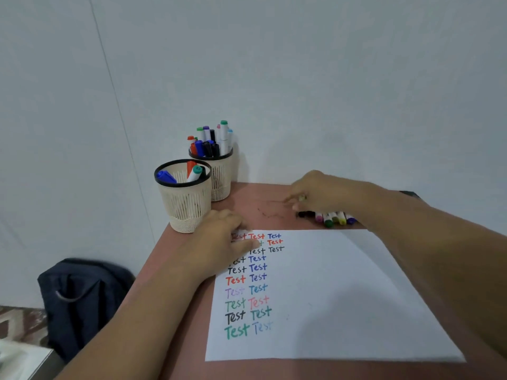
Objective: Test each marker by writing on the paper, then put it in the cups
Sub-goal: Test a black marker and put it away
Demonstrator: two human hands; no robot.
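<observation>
A white paper (343,297) lies on the reddish table, with several coloured "Test" words down its left side. My left hand (222,237) rests flat on the paper's top left corner, fingers spread, holding nothing. My right hand (318,193) is beyond the paper's far edge, over a row of loose markers (333,218), with its fingertips pinched around a small yellowish marker (301,198). Two cream mesh cups stand at the far left. The near cup (186,212) holds a few markers and the far cup (223,176) is packed with several.
The table (263,204) stands against a white wall at the back and its left edge runs close to the cups. A dark blue bag (79,300) sits on the floor to the left of the table.
</observation>
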